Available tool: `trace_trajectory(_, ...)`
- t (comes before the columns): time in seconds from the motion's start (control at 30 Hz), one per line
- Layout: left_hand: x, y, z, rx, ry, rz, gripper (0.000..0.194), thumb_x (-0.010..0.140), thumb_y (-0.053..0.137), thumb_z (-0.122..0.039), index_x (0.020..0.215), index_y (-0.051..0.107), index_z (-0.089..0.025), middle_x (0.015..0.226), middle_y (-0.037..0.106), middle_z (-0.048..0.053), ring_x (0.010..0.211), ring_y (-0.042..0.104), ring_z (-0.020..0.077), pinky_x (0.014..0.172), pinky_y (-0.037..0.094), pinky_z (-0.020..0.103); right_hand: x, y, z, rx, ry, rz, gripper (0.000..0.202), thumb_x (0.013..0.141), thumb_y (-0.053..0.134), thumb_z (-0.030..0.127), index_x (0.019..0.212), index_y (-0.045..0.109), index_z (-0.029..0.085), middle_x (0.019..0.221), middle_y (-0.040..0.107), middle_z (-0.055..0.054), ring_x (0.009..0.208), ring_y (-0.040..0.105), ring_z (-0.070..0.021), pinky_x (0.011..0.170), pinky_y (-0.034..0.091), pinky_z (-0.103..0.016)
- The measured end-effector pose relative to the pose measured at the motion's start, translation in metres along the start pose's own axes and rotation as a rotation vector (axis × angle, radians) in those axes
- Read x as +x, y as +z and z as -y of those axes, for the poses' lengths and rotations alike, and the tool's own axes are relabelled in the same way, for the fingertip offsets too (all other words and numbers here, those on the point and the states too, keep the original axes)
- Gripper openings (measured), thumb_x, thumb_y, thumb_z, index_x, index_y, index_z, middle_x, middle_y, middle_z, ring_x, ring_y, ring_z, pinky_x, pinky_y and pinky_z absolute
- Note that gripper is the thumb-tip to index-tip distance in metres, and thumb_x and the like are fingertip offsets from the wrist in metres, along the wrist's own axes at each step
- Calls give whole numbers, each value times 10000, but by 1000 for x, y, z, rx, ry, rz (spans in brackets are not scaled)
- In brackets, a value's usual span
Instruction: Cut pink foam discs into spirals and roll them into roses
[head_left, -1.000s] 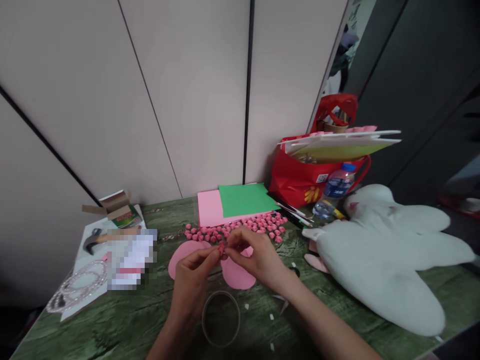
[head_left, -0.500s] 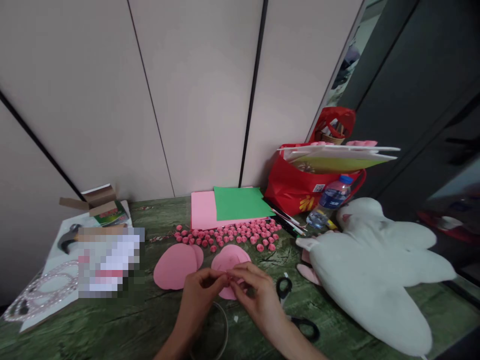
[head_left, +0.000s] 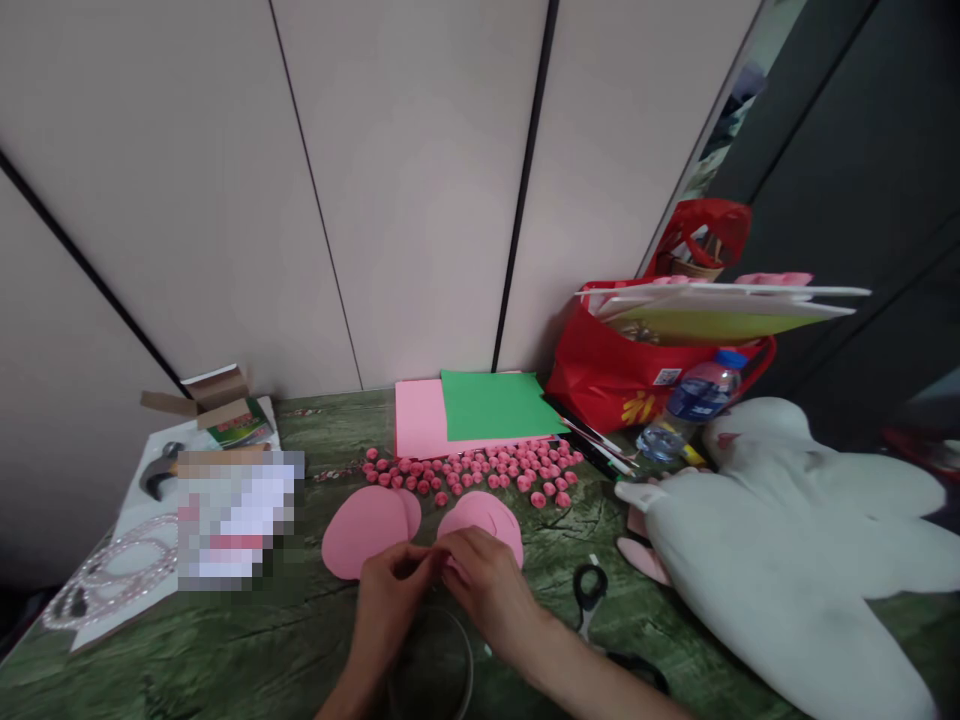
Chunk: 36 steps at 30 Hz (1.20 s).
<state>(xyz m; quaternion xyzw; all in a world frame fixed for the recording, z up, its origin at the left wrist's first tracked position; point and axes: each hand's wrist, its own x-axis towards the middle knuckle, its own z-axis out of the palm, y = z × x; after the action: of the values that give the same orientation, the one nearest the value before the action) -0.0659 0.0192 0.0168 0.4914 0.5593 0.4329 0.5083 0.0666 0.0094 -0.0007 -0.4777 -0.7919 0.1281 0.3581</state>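
Note:
My left hand (head_left: 394, 590) and my right hand (head_left: 484, 570) meet at the fingertips, pinched on a small pink paper piece that the fingers mostly hide. Just behind them lie overlapping pink paper rounds (head_left: 495, 517), partly covered by my right hand. Left of these is a larger pink paper round (head_left: 364, 532) with a smaller one under its edge. Beyond the rounds, many small rolled pink paper roses (head_left: 502, 465) spread in a band. A clear ring-shaped roll (head_left: 470, 665) rests below my hands. Black-handled scissors (head_left: 590, 585) lie to the right of my right wrist.
Green and pink sheets (head_left: 499, 405) lie at the back by the wall panels. Pens (head_left: 600, 445), a red bag (head_left: 600, 360), a water bottle (head_left: 690, 400) and a white plush toy (head_left: 802, 550) occupy the right. A hammer (head_left: 161, 470), a box and beaded strings (head_left: 112, 575) sit left.
The view has turned slightly left, so things appear further right. My right hand has rolled over, its back now hiding more of the fingertips. Both hands stay pinched together.

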Motion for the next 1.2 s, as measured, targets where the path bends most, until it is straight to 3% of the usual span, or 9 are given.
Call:
trace_trajectory(0.1, 7, -16, -4, 29, 32, -28, 252, 607, 683, -364, 668, 715, -121, 636, 702, 68, 625, 617, 199, 584, 454, 248, 26, 2, 2, 17, -33, 42, 186, 735, 518, 49, 852, 565, 187, 786, 611, -38, 710, 562, -169, 617, 425, -259)
trace_trajectory(0.2, 14, -35, -2, 66, 108, -181, 283, 624, 652, -382, 747, 712, -134, 769, 718, 82, 757, 632, 231, 685, 468, 277, 66, 8, -1, 51, -48, 57, 179, 742, 529, 69, 876, 564, 181, 796, 609, -22, 718, 558, -138, 634, 411, -226)
trace_trajectory(0.37, 18, -58, 22, 252, 191, -503, 387, 640, 548, -470, 781, 688, -139, 796, 714, 97, 767, 639, 261, 694, 485, 331, 144, 33, -18, -54, -25, 147, 137, 741, 541, 76, 837, 590, 160, 803, 631, -13, 741, 568, -115, 674, 414, -203)
trace_trajectory(0.53, 18, -69, 47, 344, 278, -624, 427, 702, 478, -465, 897, 645, -124, 782, 705, 92, 696, 645, 223, 665, 499, 310, 194, 61, -29, -167, 33, 245, 98, 817, 531, 177, 880, 593, 137, 851, 632, -29, 797, 584, -134, 735, 452, -267)
trace_trajectory(0.7, 20, -74, 55, 453, 364, -713, 406, 744, 450, -438, 910, 644, -122, 768, 697, 91, 663, 639, 205, 639, 497, 291, 208, 78, -35, -304, 133, 342, 250, 865, 487, 288, 1070, 522, 149, 1078, 547, -70, 912, 561, -181, 772, 477, -380)
trace_trajectory(0.8, 21, -75, 57, 494, 410, -744, 377, 759, 439, -411, 901, 651, -133, 857, 699, 101, 734, 645, 203, 685, 494, 282, 209, 83, -37, -364, 165, 389, 261, 865, 488, 282, 1091, 511, 154, 1098, 538, -73, 924, 557, -185, 777, 477, -381)
trace_trajectory(0.97, 23, -74, 58, 534, 418, -741, 361, 767, 441, -391, 908, 651, -133, 831, 704, 96, 678, 646, 198, 633, 495, 281, 210, 87, -32, -417, 157, 435, 273, 862, 494, 279, 1099, 506, 144, 1101, 535, -78, 928, 557, -189, 778, 477, -385)
trace_trajectory(1.1, 22, -74, 57, 517, 427, -729, 357, 772, 441, -384, 915, 646, -129, 781, 701, 82, 625, 635, 182, 608, 493, 274, 213, 81, -27, -408, 136, 441, 276, 861, 496, 280, 1101, 504, 143, 1102, 534, -78, 930, 556, -191, 779, 476, -386)
trace_trajectory(1.2, 21, -73, 55, 517, 407, -732, 368, 775, 434, -386, 919, 645, -121, 704, 689, 67, 568, 618, 171, 574, 485, 266, 217, 66, -27, -374, 130, 417, 272, 862, 493, 280, 1098, 505, 146, 1097, 536, -76, 923, 558, -188, 773, 479, -383)
